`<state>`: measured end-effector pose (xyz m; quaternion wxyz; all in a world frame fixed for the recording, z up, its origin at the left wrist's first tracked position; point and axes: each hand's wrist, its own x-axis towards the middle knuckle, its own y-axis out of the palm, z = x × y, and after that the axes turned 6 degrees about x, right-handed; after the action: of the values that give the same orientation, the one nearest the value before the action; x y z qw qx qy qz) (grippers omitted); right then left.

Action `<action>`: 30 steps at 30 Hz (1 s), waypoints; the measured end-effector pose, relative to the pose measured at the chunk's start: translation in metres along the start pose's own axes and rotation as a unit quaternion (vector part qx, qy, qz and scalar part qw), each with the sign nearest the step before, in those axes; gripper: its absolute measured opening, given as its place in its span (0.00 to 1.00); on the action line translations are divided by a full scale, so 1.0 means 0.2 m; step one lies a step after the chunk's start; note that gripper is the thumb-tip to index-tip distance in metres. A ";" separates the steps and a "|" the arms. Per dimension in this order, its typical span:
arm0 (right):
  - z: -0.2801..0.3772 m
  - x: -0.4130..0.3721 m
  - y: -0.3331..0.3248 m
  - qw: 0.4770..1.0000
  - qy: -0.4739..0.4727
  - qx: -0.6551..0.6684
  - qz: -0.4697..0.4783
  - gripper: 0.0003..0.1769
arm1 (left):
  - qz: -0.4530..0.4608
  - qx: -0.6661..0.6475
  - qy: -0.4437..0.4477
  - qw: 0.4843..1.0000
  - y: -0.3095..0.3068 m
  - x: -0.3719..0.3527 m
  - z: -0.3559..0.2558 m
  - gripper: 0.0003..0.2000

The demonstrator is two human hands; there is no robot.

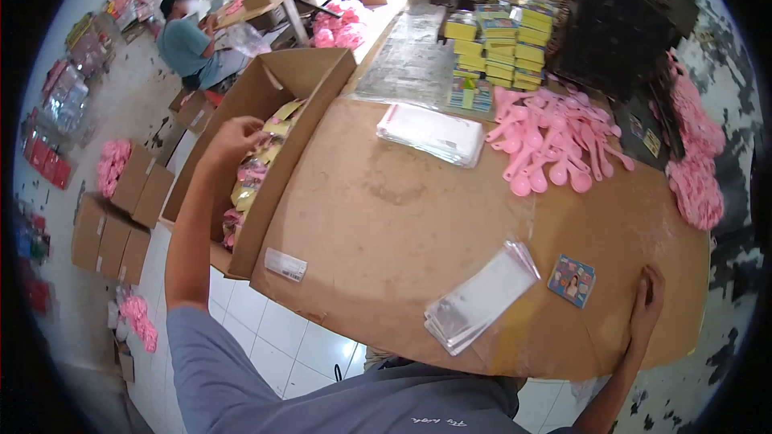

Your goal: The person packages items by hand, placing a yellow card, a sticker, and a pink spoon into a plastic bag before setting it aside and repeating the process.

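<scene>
My left hand (236,141) is over the open cardboard box (330,84), its fingers bent and close together at the packets (256,169) inside. These look like clear bags with pink and yellow contents. Whatever those fingers may hold is hidden. My right hand (647,301) rests at the right side of the cardboard-covered table (362,233), fingers loosely extended and nothing in them. Left of it lies a small square printed card stack (572,280). A fanned stack of clear plastic sleeves (482,297) lies nearer to me.
Pink plastic spoons (555,141) are heaped at the back right, beside stacked yellow card bundles (503,48). Another pile of clear sleeves (430,135) lies at the back middle. A dark machine (607,32) stands behind. At far left a person (193,44) sits near cartons (112,237).
</scene>
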<state>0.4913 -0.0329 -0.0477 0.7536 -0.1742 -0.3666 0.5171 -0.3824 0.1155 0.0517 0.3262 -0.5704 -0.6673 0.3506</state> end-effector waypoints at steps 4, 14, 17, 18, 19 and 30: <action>0.19 0.06 -0.17 0.998 0.015 -0.058 0.017 0.16 | -0.214 0.050 0.123 0.968 0.05 -0.27 -0.76 0.15; 0.19 0.44 -0.58 0.968 -0.157 0.146 0.128 0.18 | 0.109 0.015 0.270 0.957 0.96 -0.62 -1.44 0.19; 0.06 0.56 -0.45 0.983 -0.088 -0.123 0.107 0.19 | 0.117 0.052 0.265 0.956 1.11 -0.64 -1.51 0.22; 0.06 0.57 -0.43 0.993 -0.048 -0.028 0.101 0.20 | 0.111 0.067 0.259 0.957 1.13 -0.66 -1.52 0.22; 0.07 0.58 -0.43 0.993 -0.007 0.067 0.095 0.20 | 0.111 0.061 0.257 0.958 1.16 -0.67 -1.52 0.23; 0.07 0.53 -0.30 0.981 -0.132 -0.136 0.031 0.14 | 0.098 -0.038 0.285 0.953 1.25 -0.68 -1.42 0.21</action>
<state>0.5399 0.0365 0.0399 0.6512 -0.2166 -0.5243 0.5041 0.0067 0.0346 -0.0090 0.4450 -0.7210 -0.5003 0.1783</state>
